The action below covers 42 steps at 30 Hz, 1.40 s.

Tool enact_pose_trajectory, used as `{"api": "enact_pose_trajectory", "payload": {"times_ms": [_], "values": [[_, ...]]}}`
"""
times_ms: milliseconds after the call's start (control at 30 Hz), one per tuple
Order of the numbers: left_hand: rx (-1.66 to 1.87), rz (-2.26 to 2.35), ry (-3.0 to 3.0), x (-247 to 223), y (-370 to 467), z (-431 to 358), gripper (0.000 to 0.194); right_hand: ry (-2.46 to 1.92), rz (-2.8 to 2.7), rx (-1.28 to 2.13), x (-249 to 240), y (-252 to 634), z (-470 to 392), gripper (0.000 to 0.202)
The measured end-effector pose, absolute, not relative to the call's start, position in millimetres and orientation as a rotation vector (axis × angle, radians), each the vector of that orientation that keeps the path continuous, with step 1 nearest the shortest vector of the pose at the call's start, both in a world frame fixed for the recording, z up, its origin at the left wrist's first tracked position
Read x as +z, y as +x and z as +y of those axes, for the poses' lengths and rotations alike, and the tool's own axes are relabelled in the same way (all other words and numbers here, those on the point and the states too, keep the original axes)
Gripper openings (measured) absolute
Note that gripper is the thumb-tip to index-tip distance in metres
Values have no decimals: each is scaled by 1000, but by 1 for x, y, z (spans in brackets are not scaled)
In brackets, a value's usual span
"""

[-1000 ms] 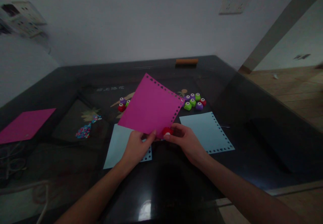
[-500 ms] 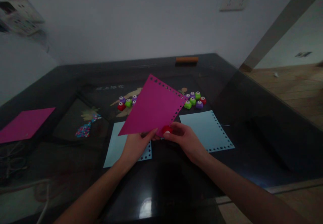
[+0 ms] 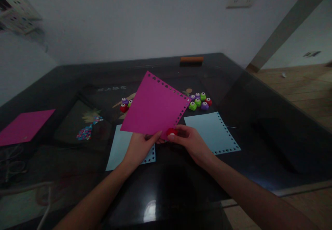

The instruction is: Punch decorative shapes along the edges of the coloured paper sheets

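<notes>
A pink paper sheet (image 3: 155, 105) with punched shapes along two edges is held tilted above the table. My left hand (image 3: 141, 145) is closed on its lower edge, thumb on top. My right hand (image 3: 190, 140) grips a small red craft punch (image 3: 172, 132) at the sheet's near corner; the fingers partly cover the punch. Under my left hand lies a light blue sheet (image 3: 118, 150) with punched holes, partly hidden. Beside my right hand is another light blue sheet (image 3: 207, 130), with holes along two edges.
Several coloured punches (image 3: 198, 102) stand behind the right blue sheet; more punches (image 3: 123, 107) are partly hidden behind the pink sheet. Paper confetti (image 3: 85, 132) lies at left, near another pink sheet (image 3: 28, 126). A brown roll (image 3: 192, 59) rests by the wall. Cables (image 3: 11, 164) lie at far left.
The pink sheet has turned slightly, its far corner shifting left and its left corner rising. Both hands keep hold, the red punch still at the near corner.
</notes>
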State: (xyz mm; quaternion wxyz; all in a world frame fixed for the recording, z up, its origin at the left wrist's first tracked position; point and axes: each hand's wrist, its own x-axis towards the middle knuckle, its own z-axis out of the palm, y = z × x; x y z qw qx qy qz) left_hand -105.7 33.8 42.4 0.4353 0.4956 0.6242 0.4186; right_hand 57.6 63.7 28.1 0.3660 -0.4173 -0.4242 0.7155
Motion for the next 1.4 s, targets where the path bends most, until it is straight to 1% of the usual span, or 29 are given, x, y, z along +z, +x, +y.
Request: {"api": "enact_pose_trajectory", "payload": {"times_ms": [433,1133,1400], "values": [[964,1610,1288,50,-103,34,13,-1092,-1124,1814,25,58,64,31],[1010,1568,1293,50,-103,33,9,-1048,-1103,1851,25,58,64,29],[1009,1570,1309,46,-105,34,11,-1056,-1142,1839,28,58,65,28]]}}
